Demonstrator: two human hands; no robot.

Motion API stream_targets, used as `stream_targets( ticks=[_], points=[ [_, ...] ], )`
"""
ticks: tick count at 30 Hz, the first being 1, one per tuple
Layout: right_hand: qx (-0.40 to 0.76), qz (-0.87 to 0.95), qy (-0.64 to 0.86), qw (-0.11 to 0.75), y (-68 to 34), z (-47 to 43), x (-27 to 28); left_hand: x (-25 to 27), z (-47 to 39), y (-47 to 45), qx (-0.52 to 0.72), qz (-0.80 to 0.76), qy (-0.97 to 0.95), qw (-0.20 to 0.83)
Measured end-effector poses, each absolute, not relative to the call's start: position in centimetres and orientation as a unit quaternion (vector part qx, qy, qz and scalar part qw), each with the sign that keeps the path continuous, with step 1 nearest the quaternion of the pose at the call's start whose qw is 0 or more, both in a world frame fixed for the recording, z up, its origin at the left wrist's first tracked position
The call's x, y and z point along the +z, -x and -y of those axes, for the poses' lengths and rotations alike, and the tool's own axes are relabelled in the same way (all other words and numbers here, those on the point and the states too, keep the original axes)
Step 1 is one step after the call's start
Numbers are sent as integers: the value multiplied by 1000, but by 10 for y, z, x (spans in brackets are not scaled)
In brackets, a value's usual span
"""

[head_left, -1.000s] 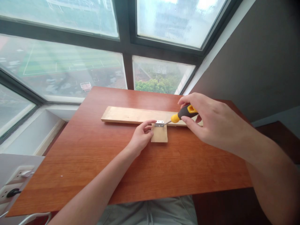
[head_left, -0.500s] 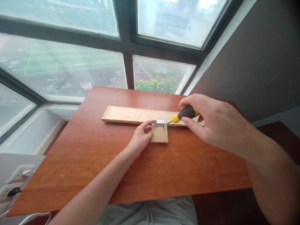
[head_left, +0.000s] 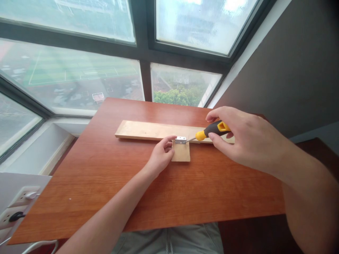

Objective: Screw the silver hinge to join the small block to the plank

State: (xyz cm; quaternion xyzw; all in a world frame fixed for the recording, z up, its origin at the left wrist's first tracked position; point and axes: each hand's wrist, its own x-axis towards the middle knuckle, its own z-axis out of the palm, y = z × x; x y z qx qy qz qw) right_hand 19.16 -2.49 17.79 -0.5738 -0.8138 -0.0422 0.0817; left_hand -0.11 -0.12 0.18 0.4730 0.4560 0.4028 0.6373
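Note:
My left hand (head_left: pixel 162 154) grips the left side of a small square wooden block (head_left: pixel 181 153), its index finger reaching the metal hinge (head_left: pixel 180 140) at the block's far edge. Behind the block lies a long pale wooden board (head_left: pixel 148 129), which the hinge overlaps in this view. A yellow and black screwdriver (head_left: pixel 212 131) slants down to the left, its tip at the hinge's right end. Around its handle, thumb and fingers of my right hand (head_left: pixel 242 135) are closed loosely. Whether a screw sits under the tip is too small to tell.
The reddish-brown wooden table (head_left: pixel 106 197) reaches to a dark window frame (head_left: pixel 146 79) at the back. A grey wall (head_left: pixel 288 67) rises on the right. Sockets with plugs (head_left: pixel 17 216) are at the lower left, beside a white cable (head_left: pixel 39 243).
My right hand has shifted slightly to the right on the screwdriver, whose handle has turned so that a yellow part faces up. Block, hinge and left hand stay almost in place.

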Motion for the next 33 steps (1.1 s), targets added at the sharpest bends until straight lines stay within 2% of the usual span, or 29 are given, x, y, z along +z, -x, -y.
stream_targets(
  ticks=[4, 7, 12, 21, 28, 33],
  points=[
    [-14, 830, 549, 98, -195, 24, 179, 3, 2, 0, 406, -460, -482, 625],
    [-63, 815, 567, 103, -191, 23, 176, 2, 2, 0, 408, -459, -488, 620],
    [-146, 788, 595, 58, -186, 21, 175, 1, 2, 1, 405, -458, -493, 619],
    [-17, 851, 519, 76, -196, 26, 179, 1, 2, 1, 401, -460, -491, 622],
    [-98, 826, 549, 86, -187, 23, 176, 7, 2, 1, 399, -464, -474, 633],
    [-96, 815, 565, 87, -183, 22, 176, 7, 5, 0, 424, -459, -407, 666]
  ],
)
